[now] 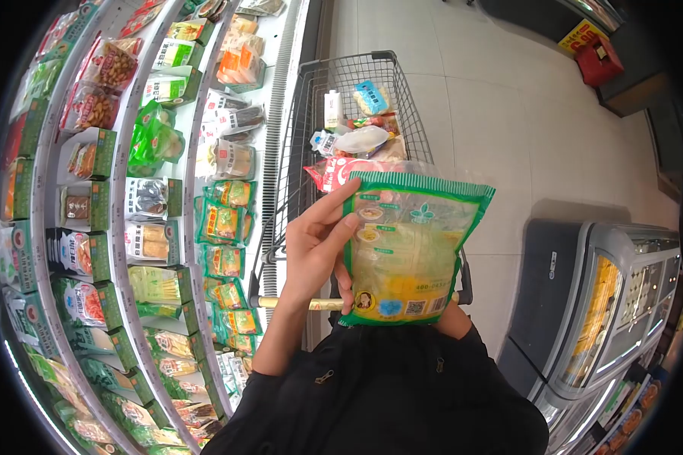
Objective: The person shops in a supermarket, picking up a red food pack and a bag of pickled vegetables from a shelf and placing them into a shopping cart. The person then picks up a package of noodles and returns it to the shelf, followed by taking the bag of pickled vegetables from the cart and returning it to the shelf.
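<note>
My left hand is closed on the left edge of a clear plastic food packet with green borders, thumb in front. Printed text, a QR code and a barcode face me, and pale yellowish contents show through the film. Just past the packet's lower right corner, part of my right hand or wrist is visible; its fingers are hidden behind the packet. Beneath and beyond the packet stands a wire shopping cart, its handle partly covered by my arm and the packet.
The cart holds a white carton, a blue-labelled bag, a red packet and other goods. Refrigerated shelves with packaged foods line the left. A glass-fronted display case stands on the right. Pale floor tiles lie between.
</note>
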`<act>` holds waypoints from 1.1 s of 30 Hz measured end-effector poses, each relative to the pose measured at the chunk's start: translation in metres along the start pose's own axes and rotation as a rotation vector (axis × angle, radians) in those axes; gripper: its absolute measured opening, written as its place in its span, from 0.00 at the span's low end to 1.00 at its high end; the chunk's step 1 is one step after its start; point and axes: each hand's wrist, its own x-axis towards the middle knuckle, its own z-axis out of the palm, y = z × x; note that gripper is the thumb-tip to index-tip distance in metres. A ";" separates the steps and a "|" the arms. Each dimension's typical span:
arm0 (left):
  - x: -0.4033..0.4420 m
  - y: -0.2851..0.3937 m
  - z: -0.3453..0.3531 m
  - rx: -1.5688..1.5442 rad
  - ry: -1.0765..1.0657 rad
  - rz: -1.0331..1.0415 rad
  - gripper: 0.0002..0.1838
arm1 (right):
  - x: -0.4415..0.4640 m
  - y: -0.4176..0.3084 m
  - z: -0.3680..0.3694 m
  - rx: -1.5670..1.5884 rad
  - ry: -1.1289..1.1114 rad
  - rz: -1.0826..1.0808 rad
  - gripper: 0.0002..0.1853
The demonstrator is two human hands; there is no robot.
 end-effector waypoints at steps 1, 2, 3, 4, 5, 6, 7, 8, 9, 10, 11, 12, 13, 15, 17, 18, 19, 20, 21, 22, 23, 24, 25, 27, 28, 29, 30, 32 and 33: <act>0.000 0.001 0.000 -0.012 0.002 -0.001 0.25 | 0.001 0.000 0.000 -0.002 0.000 0.002 0.51; 0.000 0.001 -0.001 -0.024 0.005 0.000 0.25 | 0.002 0.000 0.001 0.007 -0.015 0.003 0.50; -0.001 0.000 -0.002 -0.025 0.008 0.001 0.25 | 0.003 0.000 0.001 0.017 -0.029 0.004 0.50; -0.001 -0.001 -0.003 -0.024 0.005 0.001 0.25 | 0.003 0.000 0.002 0.015 -0.030 0.007 0.50; -0.001 -0.001 -0.003 -0.023 0.001 0.000 0.25 | 0.004 -0.001 0.003 -0.001 -0.040 0.000 0.50; -0.001 -0.001 -0.004 -0.024 0.002 0.001 0.25 | 0.005 -0.001 0.003 -0.018 -0.049 -0.008 0.50; -0.001 -0.001 -0.005 -0.032 -0.009 -0.004 0.26 | 0.006 -0.002 0.003 -0.020 -0.049 -0.006 0.50; -0.001 -0.001 -0.005 -0.041 -0.020 -0.010 0.26 | 0.007 -0.002 0.003 -0.031 -0.088 -0.009 0.50; -0.001 -0.001 -0.005 -0.042 -0.018 -0.011 0.26 | 0.009 -0.001 0.003 -0.041 -0.127 -0.012 0.50; -0.001 -0.001 -0.004 -0.059 -0.003 0.013 0.26 | 0.011 0.000 0.001 -0.041 -0.126 -0.009 0.50; 0.000 0.000 -0.004 -0.076 0.012 0.037 0.26 | 0.014 0.001 -0.004 -0.028 -0.156 0.008 0.50; 0.000 -0.002 -0.007 -0.076 0.013 0.037 0.26 | 0.015 0.002 -0.006 -0.016 -0.186 0.024 0.50; 0.001 -0.006 -0.010 -0.045 0.001 0.067 0.27 | 0.014 0.001 -0.005 -0.017 -0.186 0.025 0.50; 0.001 -0.009 -0.012 -0.015 -0.010 0.096 0.27 | 0.013 0.001 -0.003 -0.027 -0.142 0.029 0.49; 0.002 -0.011 -0.011 -0.016 0.008 0.146 0.28 | 0.011 0.001 -0.002 -0.047 -0.128 0.026 0.50; 0.002 -0.012 -0.011 -0.016 0.009 0.145 0.28 | 0.010 0.001 -0.002 -0.067 -0.114 0.022 0.50; 0.003 -0.013 -0.010 -0.026 0.009 0.165 0.28 | 0.010 0.001 -0.003 -0.067 -0.113 0.022 0.50; 0.004 -0.014 -0.009 -0.035 0.008 0.185 0.29 | 0.011 0.001 -0.004 -0.045 -0.132 0.021 0.50; 0.003 -0.013 -0.007 -0.035 0.009 0.185 0.29 | 0.011 0.001 -0.005 -0.023 -0.151 0.019 0.51; 0.002 -0.010 -0.003 -0.079 0.033 0.161 0.29 | 0.008 0.001 -0.005 -0.023 -0.150 0.020 0.51; 0.001 -0.006 0.000 -0.122 0.058 0.136 0.30 | 0.003 0.001 -0.003 -0.025 -0.056 0.014 0.51; 0.001 -0.003 0.001 -0.122 0.058 0.135 0.30 | 0.000 0.000 -0.001 -0.027 0.039 0.008 0.51; 0.001 -0.001 0.001 -0.121 0.054 0.100 0.29 | 0.002 -0.001 0.000 -0.026 0.040 0.007 0.51; 0.001 -0.002 -0.001 -0.118 0.049 0.064 0.29 | 0.009 -0.005 0.001 0.000 -0.162 -0.004 0.52; 0.001 -0.007 -0.003 -0.080 0.040 0.004 0.28 | 0.010 -0.006 -0.001 0.001 -0.163 -0.004 0.52; 0.002 -0.008 -0.003 -0.043 0.030 -0.055 0.27 | 0.010 -0.007 -0.005 -0.022 -0.184 0.005 0.52; 0.002 -0.006 -0.003 -0.042 0.030 -0.055 0.27 | 0.010 -0.008 -0.007 -0.045 -0.205 0.014 0.52; 0.003 0.003 0.000 0.016 0.065 -0.154 0.26 | 0.008 -0.006 -0.006 -0.022 -0.185 0.013 0.52; 0.004 0.002 0.000 0.016 0.066 -0.154 0.26 | 0.006 -0.004 -0.005 0.000 -0.163 0.011 0.52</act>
